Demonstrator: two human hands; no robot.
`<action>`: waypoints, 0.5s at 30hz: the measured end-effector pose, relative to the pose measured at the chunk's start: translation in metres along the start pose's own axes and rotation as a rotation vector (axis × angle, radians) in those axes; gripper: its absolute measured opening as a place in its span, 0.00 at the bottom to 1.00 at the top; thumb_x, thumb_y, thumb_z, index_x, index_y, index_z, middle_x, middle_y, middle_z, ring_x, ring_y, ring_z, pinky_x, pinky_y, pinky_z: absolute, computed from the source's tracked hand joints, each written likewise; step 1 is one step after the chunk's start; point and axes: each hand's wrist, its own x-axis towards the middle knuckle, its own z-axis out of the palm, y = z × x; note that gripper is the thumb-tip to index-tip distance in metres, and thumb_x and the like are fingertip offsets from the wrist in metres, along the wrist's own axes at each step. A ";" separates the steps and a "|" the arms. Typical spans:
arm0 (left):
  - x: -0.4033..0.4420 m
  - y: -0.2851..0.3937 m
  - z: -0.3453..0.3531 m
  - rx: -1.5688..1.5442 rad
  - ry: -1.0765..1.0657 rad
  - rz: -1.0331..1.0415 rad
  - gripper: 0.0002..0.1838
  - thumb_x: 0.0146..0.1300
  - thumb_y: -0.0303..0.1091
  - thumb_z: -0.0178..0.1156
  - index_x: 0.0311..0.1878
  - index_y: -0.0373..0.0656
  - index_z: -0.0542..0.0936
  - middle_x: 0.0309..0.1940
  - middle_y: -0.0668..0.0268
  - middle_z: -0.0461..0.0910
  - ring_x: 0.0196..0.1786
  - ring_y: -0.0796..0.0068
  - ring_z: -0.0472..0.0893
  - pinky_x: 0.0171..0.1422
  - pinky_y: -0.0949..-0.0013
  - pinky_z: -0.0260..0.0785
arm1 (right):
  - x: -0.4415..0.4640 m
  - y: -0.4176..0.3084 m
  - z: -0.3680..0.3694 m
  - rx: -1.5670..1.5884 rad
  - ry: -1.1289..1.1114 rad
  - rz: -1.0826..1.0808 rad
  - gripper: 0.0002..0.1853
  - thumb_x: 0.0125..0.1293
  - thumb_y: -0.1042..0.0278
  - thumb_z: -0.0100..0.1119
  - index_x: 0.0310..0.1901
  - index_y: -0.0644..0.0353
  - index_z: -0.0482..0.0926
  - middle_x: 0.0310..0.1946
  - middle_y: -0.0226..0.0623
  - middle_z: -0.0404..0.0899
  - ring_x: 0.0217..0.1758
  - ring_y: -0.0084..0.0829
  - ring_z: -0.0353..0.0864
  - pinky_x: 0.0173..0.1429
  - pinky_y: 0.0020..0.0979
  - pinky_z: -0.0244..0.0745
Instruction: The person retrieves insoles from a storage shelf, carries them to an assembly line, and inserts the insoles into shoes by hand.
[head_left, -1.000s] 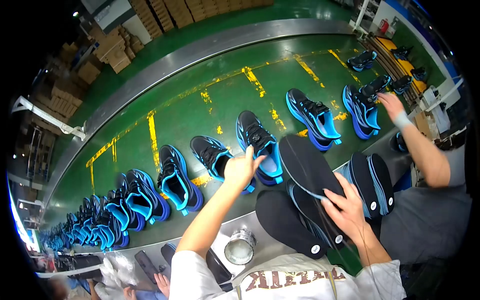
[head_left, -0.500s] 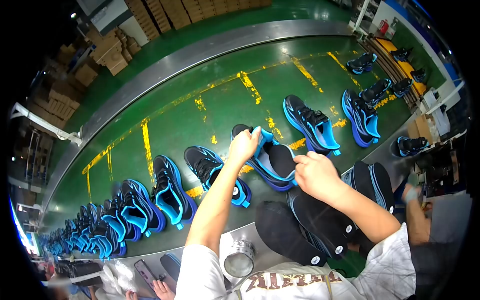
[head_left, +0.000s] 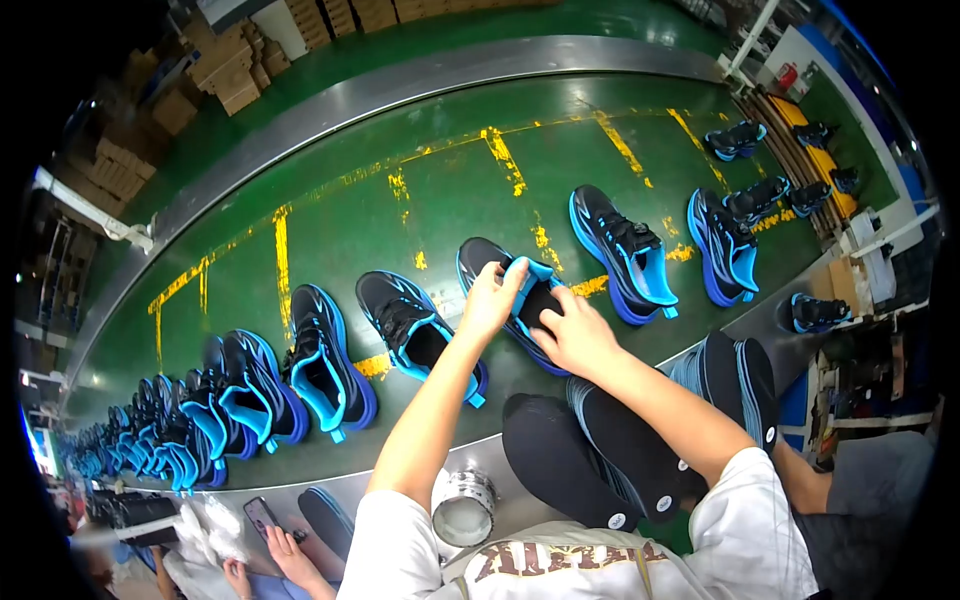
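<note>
A black sneaker with bright blue lining and a blue-purple sole (head_left: 480, 255) sits in front of me, toe pointing away. My left hand (head_left: 492, 298) is closed on its blue-lined tongue, pulling the opening wide. A black insole (head_left: 538, 304) lies partly inside the shoe. My right hand (head_left: 577, 335) has its curled fingers in the opening, gripping the insole near the heel; the fingertips are partly hidden. Close below my right forearm are stacks of black insoles (head_left: 550, 455) with round white stickers at the heels.
More sneakers (head_left: 418, 335) line the green conveyor (head_left: 380, 240) on both sides. A clear jar (head_left: 464, 508) stands on the metal edge near my body. At lower left, another person's hand (head_left: 290, 555) is near a phone (head_left: 262, 518). Cardboard boxes (head_left: 225, 75) are stacked beyond the belt.
My right hand has moved left and into the shoe opening, and the insole sits deeper inside. My left hand still grips the tongue. Sneakers on the left have shifted slightly left and up in view.
</note>
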 end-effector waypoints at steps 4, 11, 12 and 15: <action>-0.007 -0.001 0.008 -0.101 0.119 -0.009 0.27 0.51 0.52 0.63 0.33 0.31 0.74 0.16 0.71 0.67 0.21 0.84 0.64 0.23 0.76 0.56 | 0.005 0.001 -0.045 -0.151 -0.418 0.063 0.21 0.46 0.51 0.59 0.35 0.60 0.79 0.42 0.51 0.71 0.42 0.46 0.73 0.50 0.39 0.70; -0.005 0.009 -0.004 -0.058 0.073 0.001 0.26 0.52 0.51 0.62 0.27 0.31 0.74 0.14 0.72 0.66 0.19 0.85 0.63 0.21 0.77 0.53 | 0.017 0.025 -0.014 -0.079 -0.347 -0.300 0.09 0.51 0.69 0.50 0.25 0.63 0.79 0.30 0.46 0.74 0.38 0.44 0.74 0.44 0.40 0.71; -0.005 0.010 -0.004 -0.046 0.060 -0.003 0.27 0.52 0.52 0.62 0.28 0.29 0.75 0.14 0.70 0.67 0.19 0.84 0.64 0.22 0.76 0.56 | 0.018 0.025 -0.002 -0.074 -0.282 -0.307 0.09 0.52 0.69 0.50 0.25 0.64 0.79 0.31 0.46 0.74 0.39 0.43 0.74 0.45 0.40 0.71; -0.002 0.006 -0.003 -0.008 0.078 -0.009 0.28 0.53 0.53 0.61 0.28 0.29 0.75 0.14 0.68 0.68 0.20 0.83 0.65 0.22 0.75 0.57 | 0.031 0.024 0.031 -0.098 -0.192 -0.308 0.09 0.54 0.70 0.47 0.30 0.64 0.78 0.32 0.44 0.74 0.41 0.41 0.73 0.46 0.39 0.70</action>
